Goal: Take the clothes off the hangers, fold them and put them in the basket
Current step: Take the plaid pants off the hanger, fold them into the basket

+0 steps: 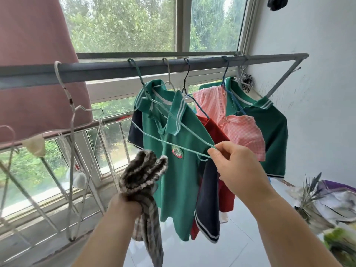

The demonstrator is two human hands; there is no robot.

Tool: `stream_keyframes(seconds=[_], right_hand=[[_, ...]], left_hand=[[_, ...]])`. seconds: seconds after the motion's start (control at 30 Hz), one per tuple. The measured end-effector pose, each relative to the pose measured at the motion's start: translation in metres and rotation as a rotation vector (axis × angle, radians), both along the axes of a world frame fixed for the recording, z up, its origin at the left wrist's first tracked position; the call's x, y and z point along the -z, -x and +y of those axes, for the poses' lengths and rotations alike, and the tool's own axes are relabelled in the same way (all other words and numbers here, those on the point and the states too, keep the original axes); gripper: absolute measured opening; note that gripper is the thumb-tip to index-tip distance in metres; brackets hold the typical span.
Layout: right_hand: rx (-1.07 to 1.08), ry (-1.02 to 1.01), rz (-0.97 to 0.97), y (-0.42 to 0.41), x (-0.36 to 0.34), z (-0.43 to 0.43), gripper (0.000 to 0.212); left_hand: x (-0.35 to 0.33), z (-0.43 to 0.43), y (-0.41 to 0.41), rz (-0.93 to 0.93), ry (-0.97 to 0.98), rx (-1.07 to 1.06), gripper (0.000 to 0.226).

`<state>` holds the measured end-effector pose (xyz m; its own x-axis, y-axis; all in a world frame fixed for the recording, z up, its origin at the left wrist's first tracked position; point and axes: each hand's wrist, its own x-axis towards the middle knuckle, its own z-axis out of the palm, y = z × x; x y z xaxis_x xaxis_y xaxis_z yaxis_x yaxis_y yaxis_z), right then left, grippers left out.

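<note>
- A large window (pixel 183 26) fills the back, with green trees (pixel 119 22) behind its glass.
- A grey rod (pixel 96 71) runs across in front of the window.
- Metal guard bars (pixel 123 139) stand at the lower panes.
- A white wall (pixel 317 112) is at the right.
- White floor tiles (pixel 240 237) lie below.
- A wrapped bouquet (pixel 316 199) lies at the right edge.

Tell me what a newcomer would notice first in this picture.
At centre, the right hand pinches the tip of a bare teal hanger hooked on the grey rail. Lower left, the left hand grips a bunched brown striped garment. Behind hangs a green polo shirt with a round badge, a pink checked top to its right.
</note>
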<state>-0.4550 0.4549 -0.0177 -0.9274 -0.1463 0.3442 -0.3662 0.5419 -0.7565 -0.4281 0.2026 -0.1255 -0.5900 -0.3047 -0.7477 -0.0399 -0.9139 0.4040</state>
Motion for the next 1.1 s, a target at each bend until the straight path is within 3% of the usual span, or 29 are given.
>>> stream_keyframes(seconds=[0.1, 0.2, 0.33, 0.4, 0.5, 0.57, 0.7, 0.8, 0.9, 0.97, 1.1], right_hand=[[-0.012, 0.019, 0.012, -0.002, 0.001, 0.001, 0.012], [-0.029, 0.018, 0.013, -0.004, 0.007, 0.0, 0.006], [-0.044, -0.009, -0.031, -0.016, 0.012, 0.007, 0.024], [-0.062, -0.042, -0.065, -0.024, 0.016, 0.018, 0.021], [-0.126, -0.135, -0.19, -0.031, 0.032, 0.04, 0.009], [-0.128, -0.22, -0.272, -0.034, 0.046, 0.06, 0.007], [-0.102, -0.362, -0.403, -0.038, 0.074, 0.099, 0.059], [-0.142, -0.496, -0.448, -0.048, 0.09, 0.118, 0.081], [-0.13, -0.427, -0.351, -0.057, 0.102, 0.129, 0.103], [-0.095, -0.305, -0.196, -0.061, 0.105, 0.135, 0.097], [-0.02, 0.041, -0.177, -0.067, 0.09, 0.148, 0.037]], left_hand=[[-0.002, 0.017, -0.007, -0.003, -0.181, 0.109, 0.036], [-0.015, 0.044, -0.009, 0.07, -0.111, 0.229, 0.054], [-0.009, 0.059, -0.005, 0.076, -0.111, 0.445, 0.04], [0.003, 0.068, 0.0, 0.012, -0.093, 0.534, 0.044], [0.013, 0.089, 0.002, 0.017, -0.117, 0.637, 0.028], [0.021, 0.101, 0.006, -0.015, -0.161, 0.665, 0.033], [0.019, 0.131, 0.007, -0.039, -0.141, 0.723, 0.036], [0.023, 0.15, 0.013, -0.057, -0.119, 0.808, 0.035], [0.023, 0.172, 0.015, -0.042, -0.045, 0.931, 0.031], [0.022, 0.184, 0.013, 0.028, 0.04, 0.953, 0.031], [0.022, 0.207, 0.01, 0.181, 0.15, 1.156, 0.031]])
